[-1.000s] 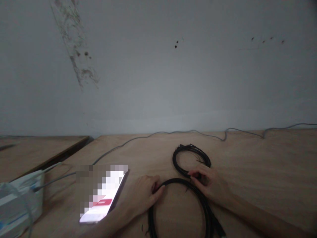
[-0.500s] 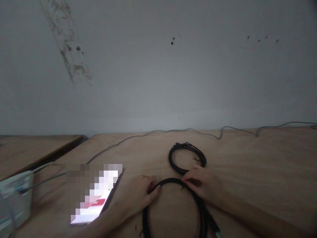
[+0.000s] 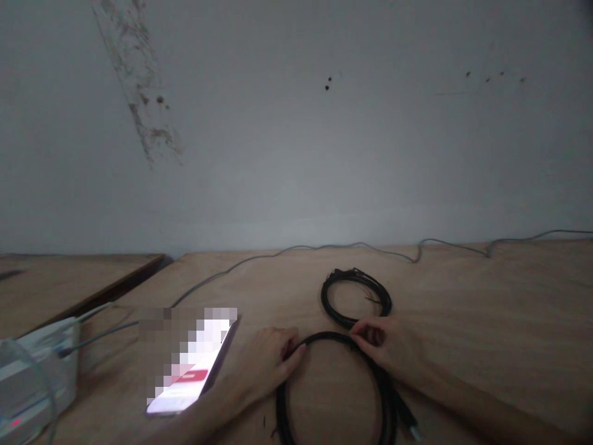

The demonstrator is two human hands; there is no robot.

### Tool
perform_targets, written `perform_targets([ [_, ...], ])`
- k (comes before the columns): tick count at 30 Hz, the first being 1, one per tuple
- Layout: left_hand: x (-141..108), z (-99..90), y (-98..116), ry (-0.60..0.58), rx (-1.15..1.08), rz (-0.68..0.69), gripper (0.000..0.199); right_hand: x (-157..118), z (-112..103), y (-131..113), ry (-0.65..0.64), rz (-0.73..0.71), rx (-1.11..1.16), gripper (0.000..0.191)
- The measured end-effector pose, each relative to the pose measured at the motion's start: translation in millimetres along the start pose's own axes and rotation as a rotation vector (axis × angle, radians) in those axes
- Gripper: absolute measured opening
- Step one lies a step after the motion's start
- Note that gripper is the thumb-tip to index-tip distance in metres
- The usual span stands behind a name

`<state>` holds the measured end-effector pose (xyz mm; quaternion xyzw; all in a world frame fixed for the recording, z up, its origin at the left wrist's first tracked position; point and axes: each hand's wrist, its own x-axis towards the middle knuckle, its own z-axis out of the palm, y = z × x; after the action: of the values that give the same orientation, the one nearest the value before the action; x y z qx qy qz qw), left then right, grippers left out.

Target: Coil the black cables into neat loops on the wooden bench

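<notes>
Large cable (image 3: 281, 411), smooth black, round coil, flat on the wood-grain table (image 3: 491, 321); left hand (image 3: 271, 358) pinched on its upper left, right hand (image 3: 391, 349) pinched on its upper right. Smaller cable (image 3: 326, 301), also coiled, just beyond; slab-shaped phone (image 3: 188, 394) left, scuffed grey wall (image 3: 278, 154) behind.

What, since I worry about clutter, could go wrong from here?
The left hand grips the large coil with its forearm close to the phone; a sideways swing might nudge it.
The small coil lies beside the right hand, near the large coil's far edge, so the two could tangle.
The grey cable seems plugged into the white box; a snag might tug it.
</notes>
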<state>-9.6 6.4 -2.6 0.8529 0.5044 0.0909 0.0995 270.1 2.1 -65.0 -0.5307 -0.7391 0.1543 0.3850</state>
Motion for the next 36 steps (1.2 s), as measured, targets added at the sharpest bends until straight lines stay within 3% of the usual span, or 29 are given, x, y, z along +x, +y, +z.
perform_targets([
  [4, -0.1, 1.1, -1.6, 0.007, -0.001, 0.006, 0.038, -0.4, 7.0, 5.1, 0.031, 0.104, 0.097, 0.014],
  [9, 1.4, 6.6, -7.2, -0.002, 0.02, 0.026, 0.038, -0.3, 10.0, 4.3, 0.055, 0.103, 0.208, 0.017],
  [16, 2.3, 6.4, -6.3, -0.001, 0.025, 0.022, 0.036, -4.8, -2.6, -2.0, 0.004, -0.062, -0.046, 0.018],
  [24, 1.1, 4.7, -4.8, 0.004, 0.018, 0.003, 0.036, -6.0, -9.5, -10.6, -0.02, -0.238, -0.126, 0.014],
  [32, 1.3, 1.0, -0.1, -0.016, 0.025, 0.006, 0.036, -6.5, -5.9, -10.2, -0.026, -0.149, -0.107, 0.013],
  [36, 0.5, -1.4, 2.1, -0.023, 0.022, -0.006, 0.037, -7.4, -1.6, -9.5, -0.008, -0.033, -0.098, 0.008],
])
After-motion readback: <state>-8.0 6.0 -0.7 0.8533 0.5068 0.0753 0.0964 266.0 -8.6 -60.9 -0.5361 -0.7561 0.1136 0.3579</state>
